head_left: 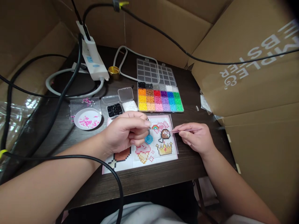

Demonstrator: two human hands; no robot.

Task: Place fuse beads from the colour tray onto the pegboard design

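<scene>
My right hand point(195, 137) pinches a pair of pink tweezers point(187, 130). Their tips reach left to a brown bead figure point(165, 134) with a dark outline on the pattern sheet point(173, 157). A clear pegboard appears to lie over part of that sheet. My left hand point(128, 130) is closed above the sheet's left half, and whatever its fingers hold is hidden. Close to that hand are a blue round design point(148, 139) and a pink ice cream design point(143, 152). A yellow crown point(164, 149) sits below the brown figure.
Behind the sheet stands an open sorting box point(161, 98) of coloured beads. Small boxes hold black beads point(115, 109) and white beads point(130, 106). A white dish point(80, 127) with pink beads rests at left. Cables, a power strip point(94, 63) and cardboard walls point(257, 93) surround the table.
</scene>
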